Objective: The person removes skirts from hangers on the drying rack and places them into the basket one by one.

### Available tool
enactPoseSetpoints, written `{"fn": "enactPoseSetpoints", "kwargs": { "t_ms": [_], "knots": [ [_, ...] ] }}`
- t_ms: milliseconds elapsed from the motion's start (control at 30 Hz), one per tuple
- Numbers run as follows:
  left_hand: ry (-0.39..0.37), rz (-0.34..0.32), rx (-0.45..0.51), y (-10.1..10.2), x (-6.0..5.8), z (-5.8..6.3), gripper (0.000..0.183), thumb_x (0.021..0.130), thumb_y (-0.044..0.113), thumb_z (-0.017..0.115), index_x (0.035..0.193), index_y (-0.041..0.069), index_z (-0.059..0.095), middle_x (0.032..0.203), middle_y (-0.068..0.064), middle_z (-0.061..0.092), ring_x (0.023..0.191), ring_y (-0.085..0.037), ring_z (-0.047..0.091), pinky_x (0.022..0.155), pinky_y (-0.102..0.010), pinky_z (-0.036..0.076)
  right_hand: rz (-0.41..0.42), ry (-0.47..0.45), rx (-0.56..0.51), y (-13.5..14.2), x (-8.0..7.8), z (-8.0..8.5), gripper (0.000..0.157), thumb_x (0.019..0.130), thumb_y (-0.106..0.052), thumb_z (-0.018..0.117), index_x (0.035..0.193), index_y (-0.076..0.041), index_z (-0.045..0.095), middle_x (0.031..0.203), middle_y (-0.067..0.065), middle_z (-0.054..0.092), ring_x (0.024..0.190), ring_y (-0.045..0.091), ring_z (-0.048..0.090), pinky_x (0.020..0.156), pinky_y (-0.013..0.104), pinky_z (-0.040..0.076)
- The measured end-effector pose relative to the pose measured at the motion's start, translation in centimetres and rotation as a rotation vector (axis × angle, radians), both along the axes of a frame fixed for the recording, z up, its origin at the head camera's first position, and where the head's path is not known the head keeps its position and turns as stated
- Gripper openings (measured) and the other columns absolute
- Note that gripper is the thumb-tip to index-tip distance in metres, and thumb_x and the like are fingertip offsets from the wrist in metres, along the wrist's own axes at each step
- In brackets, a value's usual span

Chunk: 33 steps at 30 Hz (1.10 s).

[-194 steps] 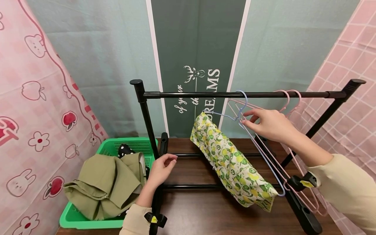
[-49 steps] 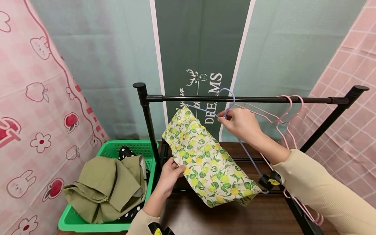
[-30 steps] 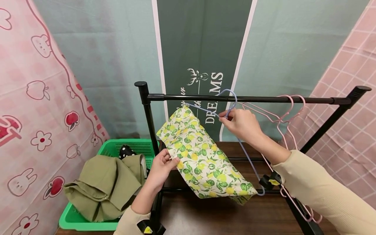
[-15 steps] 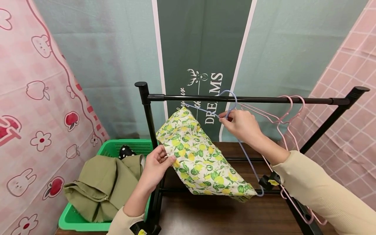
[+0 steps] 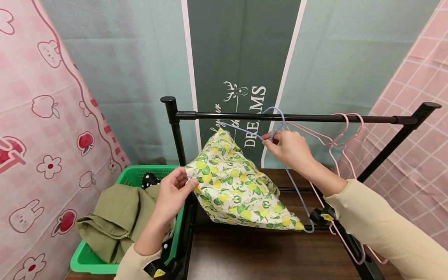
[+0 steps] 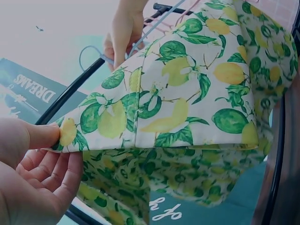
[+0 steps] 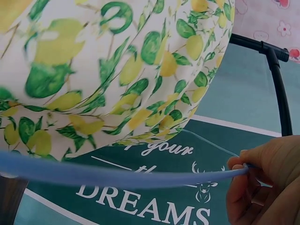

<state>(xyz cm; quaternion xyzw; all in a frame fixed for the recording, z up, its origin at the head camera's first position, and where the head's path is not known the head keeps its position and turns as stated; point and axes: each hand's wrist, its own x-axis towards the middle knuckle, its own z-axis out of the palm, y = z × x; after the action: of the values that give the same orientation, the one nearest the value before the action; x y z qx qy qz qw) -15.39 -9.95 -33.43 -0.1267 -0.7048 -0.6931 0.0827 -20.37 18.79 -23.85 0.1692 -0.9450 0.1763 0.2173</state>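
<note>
A white garment printed with lemons and green leaves (image 5: 234, 186) hangs from a blue hanger (image 6: 164, 18) hooked over the black bar. My left hand (image 5: 173, 192) pinches the garment's left edge between thumb and fingers, drawing the cloth out toward the basket. In the left wrist view, that stitched hem (image 6: 136, 108) spreads out flat from the thumb. My right hand (image 5: 288, 147) pinches the hanger just below its hook. From the right wrist, the hanger's blue arm (image 7: 117, 178) runs to the fingertips, with the garment bulging beside it.
The black rack (image 5: 315, 118) stands on a brown wooden table (image 5: 252, 254). Two pink hangers (image 5: 336, 146) hang at the bar's right. At the left, a green basket (image 5: 94, 268) holds an olive garment (image 5: 115, 217) and black polka-dot cloth (image 5: 150, 179). Printed curtains surround the rack.
The hanger has slid left along the bar with my right hand. My left hand, free at first, took hold of the garment's edge and has pulled it left and slightly up, widening the cloth.
</note>
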Motion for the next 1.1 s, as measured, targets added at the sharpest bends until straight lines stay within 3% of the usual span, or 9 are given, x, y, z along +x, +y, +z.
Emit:
{"fn": "enactPoseSetpoints", "kwargs": {
  "t_ms": [467,567,667,800,900,1100],
  "knots": [
    [0.059,0.118,-0.104,-2.4,0.1,1.3,0.017,0.078,0.012,0.064,0.092,0.005,0.056,0.081,-0.005,0.061,0.07,-0.017,0.056,0.059,-0.026,0.047,-0.007,-0.025,0.003,0.0,0.0,-0.2,0.032,0.086,-0.023,0.054,0.055,-0.016,0.057,0.082,0.0,0.067,0.032,0.013,0.024,0.034,0.023,0.019],
    [0.105,0.141,-0.119,-3.2,-0.4,0.5,0.019,0.079,0.015,0.065,0.092,0.005,0.056,0.08,-0.008,0.06,0.067,-0.021,0.053,0.055,-0.026,0.045,-0.002,-0.028,0.003,0.0,-0.1,-0.3,0.032,0.086,-0.022,0.054,0.054,-0.017,0.055,0.084,0.0,0.067,0.032,0.013,0.024,0.033,0.023,0.018],
    [0.192,0.111,-0.032,-4.7,-2.4,-2.3,0.02,0.077,0.01,0.065,0.095,0.004,0.058,0.083,-0.011,0.06,0.067,-0.02,0.053,0.052,-0.023,0.041,0.0,-0.03,0.002,0.1,-0.2,-0.4,0.035,0.086,-0.022,0.054,0.051,-0.016,0.052,0.088,0.0,0.067,0.031,0.013,0.023,0.033,0.023,0.018],
    [0.251,0.083,0.012,-5.6,-3.1,-3.2,0.021,0.077,0.007,0.065,0.096,0.003,0.058,0.086,-0.013,0.061,0.07,-0.019,0.054,0.053,-0.022,0.042,0.002,-0.024,0.001,0.2,-0.2,-0.5,0.036,0.086,-0.022,0.055,0.05,-0.016,0.051,0.089,0.001,0.067,0.031,0.013,0.023,0.033,0.024,0.018],
    [0.216,0.144,-0.069,-5.0,-1.2,-0.5,0.019,0.078,0.013,0.065,0.094,0.004,0.058,0.084,-0.011,0.06,0.068,-0.019,0.053,0.053,-0.025,0.044,0.002,-0.022,-0.005,0.2,-0.1,-0.5,0.035,0.085,-0.022,0.055,0.051,-0.016,0.053,0.087,0.001,0.067,0.032,0.013,0.024,0.033,0.024,0.018],
    [0.155,0.209,-0.121,-4.6,0.4,2.6,0.014,0.079,0.005,0.063,0.09,0.002,0.055,0.08,-0.001,0.06,0.067,-0.012,0.054,0.057,-0.02,0.047,0.002,-0.026,-0.004,0.3,0.0,-0.4,0.032,0.085,-0.022,0.055,0.054,-0.016,0.056,0.086,0.002,0.067,0.032,0.013,0.024,0.033,0.024,0.019]
  ]
}}
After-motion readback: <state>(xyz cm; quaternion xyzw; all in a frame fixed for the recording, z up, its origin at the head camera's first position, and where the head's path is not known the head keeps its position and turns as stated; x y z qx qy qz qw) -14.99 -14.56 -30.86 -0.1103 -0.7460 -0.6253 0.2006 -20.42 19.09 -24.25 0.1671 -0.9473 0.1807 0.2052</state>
